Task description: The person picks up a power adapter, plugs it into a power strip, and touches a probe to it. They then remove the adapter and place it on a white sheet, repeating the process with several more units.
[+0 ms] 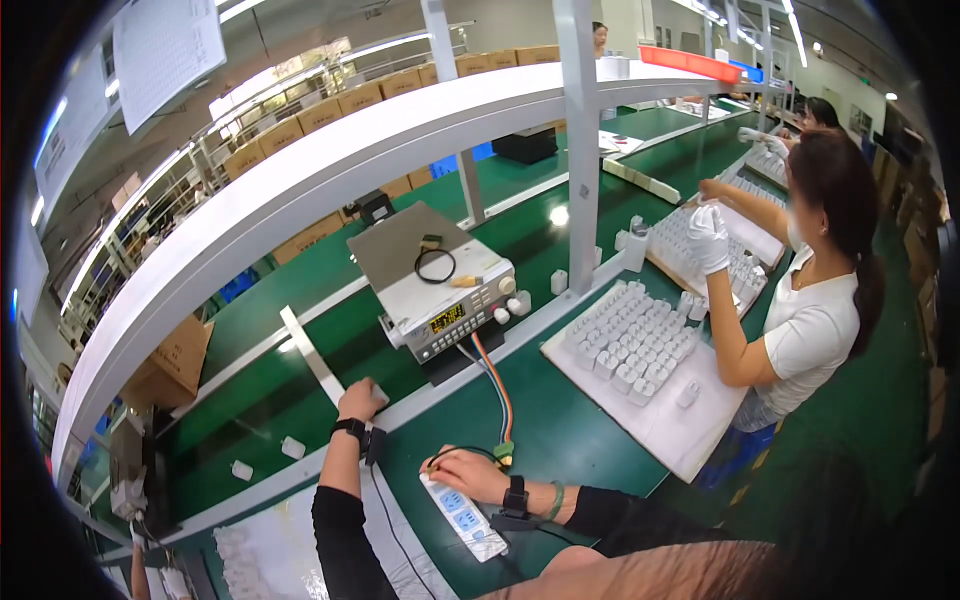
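My left hand (pixel 358 402) reaches over the metal rail beside the green conveyor belt, its fingers closed around a small white charger block (pixel 379 393), mostly hidden. Two similar white blocks, one of them a charger block (pixel 293 447), lie on the belt to its left. My right hand (pixel 468 474) is at the far end of a white power strip (pixel 466 518) with blue sockets. Its fingers pinch the end of a thin black cable, partly covered by the hand. That cable loops to a green connector (pixel 503 455), joined to orange and grey wires.
A bench power supply (pixel 455 325) with a lit display stands beyond the rail. On the right is a board of white blocks (pixel 640 340); a gloved co-worker (pixel 825 250) handles more. A grey upright post (pixel 580 150) and white shelf (pixel 300 145) rise ahead. A white sheet (pixel 290 550) lies lower left.
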The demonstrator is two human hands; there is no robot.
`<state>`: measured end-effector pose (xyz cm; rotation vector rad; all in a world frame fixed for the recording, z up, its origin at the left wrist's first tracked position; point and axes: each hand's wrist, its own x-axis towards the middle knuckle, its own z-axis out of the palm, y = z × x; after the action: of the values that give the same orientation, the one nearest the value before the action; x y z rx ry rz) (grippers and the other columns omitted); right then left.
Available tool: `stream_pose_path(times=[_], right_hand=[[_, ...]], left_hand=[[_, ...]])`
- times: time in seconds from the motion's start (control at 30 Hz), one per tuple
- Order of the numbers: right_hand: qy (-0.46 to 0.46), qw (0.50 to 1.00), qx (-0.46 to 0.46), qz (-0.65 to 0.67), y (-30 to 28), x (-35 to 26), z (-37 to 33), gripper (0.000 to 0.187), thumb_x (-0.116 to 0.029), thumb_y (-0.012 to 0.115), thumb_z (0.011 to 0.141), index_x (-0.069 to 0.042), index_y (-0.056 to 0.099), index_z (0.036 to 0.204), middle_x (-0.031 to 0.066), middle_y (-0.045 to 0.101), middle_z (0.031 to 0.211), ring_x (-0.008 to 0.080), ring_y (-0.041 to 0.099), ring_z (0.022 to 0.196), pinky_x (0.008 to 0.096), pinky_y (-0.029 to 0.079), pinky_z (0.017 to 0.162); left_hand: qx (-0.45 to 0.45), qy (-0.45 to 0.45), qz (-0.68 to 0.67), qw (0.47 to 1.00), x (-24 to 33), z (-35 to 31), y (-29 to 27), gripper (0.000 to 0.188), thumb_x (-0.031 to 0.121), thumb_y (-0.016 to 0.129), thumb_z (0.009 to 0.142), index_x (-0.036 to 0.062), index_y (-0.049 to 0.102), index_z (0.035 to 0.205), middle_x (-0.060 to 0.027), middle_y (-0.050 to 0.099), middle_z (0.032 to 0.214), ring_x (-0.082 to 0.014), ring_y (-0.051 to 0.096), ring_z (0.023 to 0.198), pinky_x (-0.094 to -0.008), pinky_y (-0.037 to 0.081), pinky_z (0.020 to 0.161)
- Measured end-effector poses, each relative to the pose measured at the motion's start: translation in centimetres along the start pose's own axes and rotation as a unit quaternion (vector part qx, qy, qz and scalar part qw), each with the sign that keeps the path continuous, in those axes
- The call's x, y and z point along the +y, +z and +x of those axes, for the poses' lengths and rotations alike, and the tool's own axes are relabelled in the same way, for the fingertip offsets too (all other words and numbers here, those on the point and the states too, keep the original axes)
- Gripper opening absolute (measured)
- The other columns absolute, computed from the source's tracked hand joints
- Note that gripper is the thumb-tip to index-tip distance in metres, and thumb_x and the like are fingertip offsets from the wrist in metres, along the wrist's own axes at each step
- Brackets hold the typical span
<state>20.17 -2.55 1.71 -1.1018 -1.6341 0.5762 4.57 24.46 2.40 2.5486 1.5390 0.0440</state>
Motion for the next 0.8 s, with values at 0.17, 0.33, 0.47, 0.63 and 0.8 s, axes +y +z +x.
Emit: stream_pose_path(times=[0.17,0.33,0.47,0.63,0.8], right_hand=[[0.012,1.000,-0.005,0.017,-1.7,0.0,0.5,0.018,-0.019,0.058,0.092,-0.006,0.065,0.102,0.0077,0.063,0.098,0.0239,0.059,0.091,0.0323,0.048,0.079],[0.029,0.998,-0.038,0.039,-1.3,-0.8,0.6,0.021,-0.024,0.057,0.093,-0.006,0.064,0.101,0.0073,0.064,0.098,0.0235,0.058,0.097,0.0326,0.047,0.084],[-0.019,0.999,-0.022,0.033,-0.4,-0.6,0.3,0.020,-0.023,0.057,0.093,-0.006,0.065,0.100,0.0077,0.064,0.098,0.0243,0.058,0.096,0.0328,0.047,0.084],[-0.005,0.999,-0.012,0.033,-0.9,1.1,-0.1,0.018,-0.022,0.058,0.091,-0.006,0.065,0.097,0.0078,0.064,0.096,0.0255,0.058,0.093,0.0349,0.047,0.082],[-0.025,0.999,-0.014,0.028,-1.7,1.9,0.9,0.016,-0.018,0.059,0.088,-0.003,0.063,0.085,0.0099,0.064,0.088,0.0281,0.059,0.085,0.0368,0.048,0.077]], left_hand=[[0.019,0.050,-0.019,0.998,-0.5,0.5,-5.0,0.053,0.038,0.070,0.073,0.0120,0.062,0.118,-0.0107,0.065,0.111,-0.0282,0.061,0.107,-0.0431,0.051,0.084],[-0.091,-0.250,0.349,0.899,-10.6,-0.9,-3.8,0.030,0.030,0.063,0.078,0.0180,0.071,0.104,-0.0052,0.068,0.110,-0.0250,0.065,0.103,-0.0407,0.053,0.080],[-0.136,-0.238,0.328,0.904,-14.6,-4.1,-2.3,0.029,0.029,0.065,0.076,0.0184,0.071,0.103,-0.0040,0.069,0.106,-0.0254,0.064,0.102,-0.0399,0.052,0.082],[0.014,-0.051,0.143,0.988,-7.6,-8.5,-7.1,0.041,0.031,0.075,0.066,0.0139,0.070,0.102,-0.0095,0.069,0.106,-0.0238,0.064,0.101,-0.0358,0.050,0.086],[0.094,0.050,-0.590,0.800,-0.2,-17.3,-5.1,0.041,0.000,0.070,0.079,0.0053,0.051,0.116,-0.0113,0.062,0.116,-0.0177,0.061,0.102,-0.0309,0.050,0.086]])
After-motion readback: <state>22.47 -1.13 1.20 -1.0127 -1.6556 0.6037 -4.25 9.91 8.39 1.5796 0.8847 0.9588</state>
